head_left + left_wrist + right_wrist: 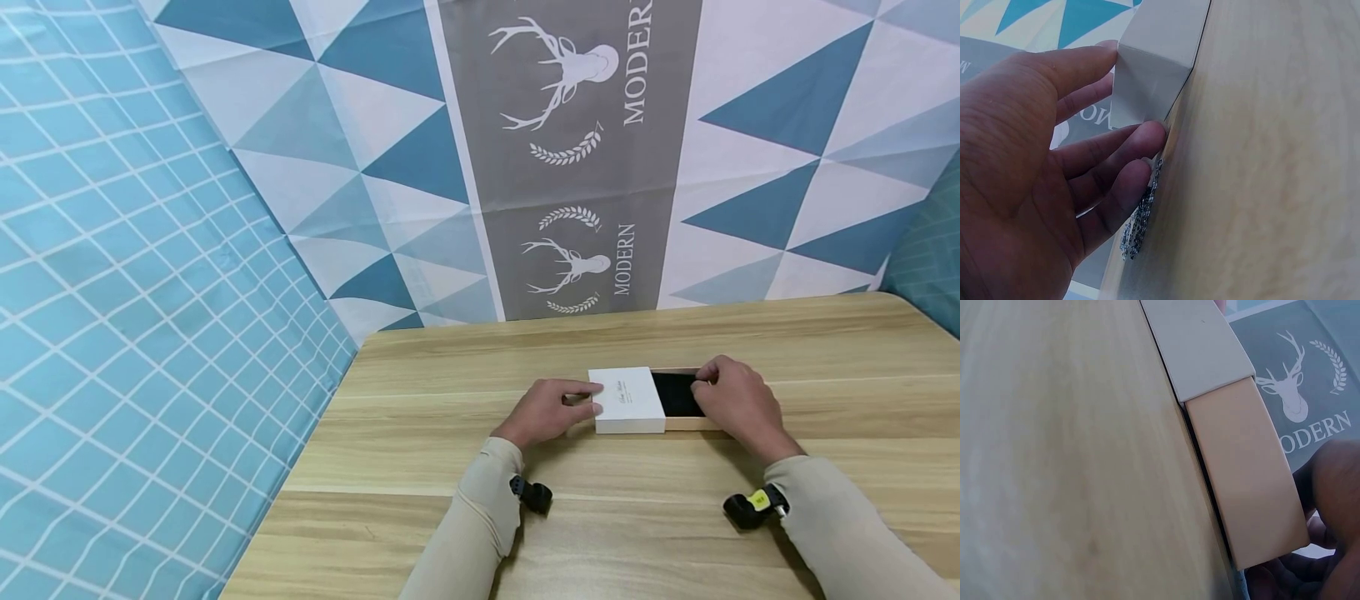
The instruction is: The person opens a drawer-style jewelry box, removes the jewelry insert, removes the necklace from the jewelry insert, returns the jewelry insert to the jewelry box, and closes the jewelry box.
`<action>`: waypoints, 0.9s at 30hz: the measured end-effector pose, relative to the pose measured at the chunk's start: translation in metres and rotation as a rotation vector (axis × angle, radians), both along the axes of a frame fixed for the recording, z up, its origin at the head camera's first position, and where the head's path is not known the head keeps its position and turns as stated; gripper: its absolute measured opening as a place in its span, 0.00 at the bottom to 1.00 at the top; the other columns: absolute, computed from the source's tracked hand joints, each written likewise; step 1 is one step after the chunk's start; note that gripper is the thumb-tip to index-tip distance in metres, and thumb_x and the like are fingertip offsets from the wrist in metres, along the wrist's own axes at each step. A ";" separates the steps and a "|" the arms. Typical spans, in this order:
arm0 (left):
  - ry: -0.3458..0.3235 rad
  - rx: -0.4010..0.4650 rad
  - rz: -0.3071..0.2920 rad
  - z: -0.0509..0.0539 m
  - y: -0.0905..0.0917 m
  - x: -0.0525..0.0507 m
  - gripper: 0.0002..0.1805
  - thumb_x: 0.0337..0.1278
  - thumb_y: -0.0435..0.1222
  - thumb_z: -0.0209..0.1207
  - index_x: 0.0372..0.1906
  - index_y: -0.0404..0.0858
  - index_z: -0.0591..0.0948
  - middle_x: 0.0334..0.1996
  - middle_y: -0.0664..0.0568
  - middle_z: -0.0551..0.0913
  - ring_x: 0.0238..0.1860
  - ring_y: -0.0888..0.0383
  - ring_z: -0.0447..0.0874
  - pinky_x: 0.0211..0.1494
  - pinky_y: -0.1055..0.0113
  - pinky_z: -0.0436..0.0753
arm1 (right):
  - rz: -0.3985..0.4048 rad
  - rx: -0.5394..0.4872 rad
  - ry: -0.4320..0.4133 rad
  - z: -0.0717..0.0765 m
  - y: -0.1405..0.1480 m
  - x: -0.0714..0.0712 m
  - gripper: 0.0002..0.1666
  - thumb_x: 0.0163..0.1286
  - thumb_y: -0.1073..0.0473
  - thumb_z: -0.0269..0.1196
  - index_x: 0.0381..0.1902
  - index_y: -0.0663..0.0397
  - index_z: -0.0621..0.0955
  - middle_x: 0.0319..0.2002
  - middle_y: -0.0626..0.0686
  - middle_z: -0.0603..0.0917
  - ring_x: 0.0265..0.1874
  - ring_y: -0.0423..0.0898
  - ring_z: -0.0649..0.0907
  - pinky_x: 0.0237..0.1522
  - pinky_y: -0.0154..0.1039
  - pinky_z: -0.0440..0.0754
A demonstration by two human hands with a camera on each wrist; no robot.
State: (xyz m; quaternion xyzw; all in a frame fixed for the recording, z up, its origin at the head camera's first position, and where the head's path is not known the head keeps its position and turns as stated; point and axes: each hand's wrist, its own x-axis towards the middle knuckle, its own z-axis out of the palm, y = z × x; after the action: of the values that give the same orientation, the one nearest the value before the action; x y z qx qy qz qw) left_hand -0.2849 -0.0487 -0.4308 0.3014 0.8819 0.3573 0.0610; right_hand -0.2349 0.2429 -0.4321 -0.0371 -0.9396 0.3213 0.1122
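A white box sleeve (622,402) with small printed lettering lies on the wooden table, and its tan drawer (1244,478) sticks out to the right, showing a black interior (675,394). My left hand (551,410) holds the sleeve's left end, fingertips and thumb at its edges. In the left wrist view a dark, glittery chain-like strip (1141,219) shows beside the lower fingers; whether they hold it, I cannot tell. My right hand (738,404) pinches the drawer's right end, thumb side over the black interior; some of its fingers are hidden behind the drawer.
The wood-grain table (600,517) extends around the box toward the front and both sides. Behind it hangs a cloth (577,183) with triangles and deer heads. A blue checked cloth (135,292) covers the left side. Each sleeve cuff carries a small wrist camera (534,497).
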 end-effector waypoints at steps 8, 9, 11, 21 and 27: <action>-0.004 0.001 0.008 0.001 -0.001 0.001 0.19 0.66 0.53 0.63 0.60 0.59 0.83 0.57 0.64 0.82 0.48 0.70 0.81 0.46 0.72 0.78 | 0.009 0.002 0.000 0.000 -0.001 0.000 0.15 0.68 0.58 0.57 0.45 0.64 0.80 0.44 0.66 0.82 0.33 0.57 0.80 0.28 0.48 0.74; -0.004 0.001 0.009 0.001 -0.001 0.001 0.19 0.66 0.53 0.63 0.60 0.59 0.83 0.57 0.64 0.82 0.48 0.70 0.81 0.46 0.72 0.78 | 0.008 0.003 0.004 0.000 -0.001 0.000 0.15 0.68 0.58 0.57 0.45 0.64 0.80 0.44 0.65 0.82 0.33 0.57 0.80 0.28 0.48 0.74; -0.002 -0.002 0.011 0.000 -0.001 0.001 0.19 0.65 0.53 0.63 0.60 0.59 0.83 0.57 0.64 0.82 0.48 0.70 0.81 0.46 0.72 0.78 | 0.012 0.005 0.009 0.001 -0.001 0.000 0.15 0.68 0.58 0.56 0.45 0.64 0.80 0.44 0.65 0.82 0.34 0.57 0.80 0.28 0.48 0.74; 0.004 -0.006 0.011 0.000 0.000 0.000 0.19 0.66 0.53 0.63 0.60 0.59 0.84 0.57 0.63 0.82 0.49 0.69 0.81 0.48 0.71 0.78 | 0.020 0.000 0.014 0.001 -0.003 0.000 0.14 0.69 0.57 0.56 0.45 0.62 0.80 0.42 0.63 0.83 0.32 0.54 0.80 0.28 0.46 0.73; 0.004 -0.008 0.009 0.000 0.000 0.000 0.19 0.66 0.53 0.62 0.60 0.59 0.83 0.57 0.63 0.82 0.48 0.69 0.82 0.47 0.72 0.78 | 0.017 -0.003 0.015 0.000 -0.004 0.000 0.14 0.69 0.57 0.57 0.45 0.62 0.80 0.41 0.62 0.82 0.32 0.55 0.79 0.28 0.46 0.72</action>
State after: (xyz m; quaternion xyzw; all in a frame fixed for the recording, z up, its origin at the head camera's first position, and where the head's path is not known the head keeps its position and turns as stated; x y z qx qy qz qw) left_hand -0.2845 -0.0489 -0.4309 0.2981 0.8848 0.3532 0.0588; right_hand -0.2353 0.2393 -0.4317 -0.0269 -0.9384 0.3240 0.1166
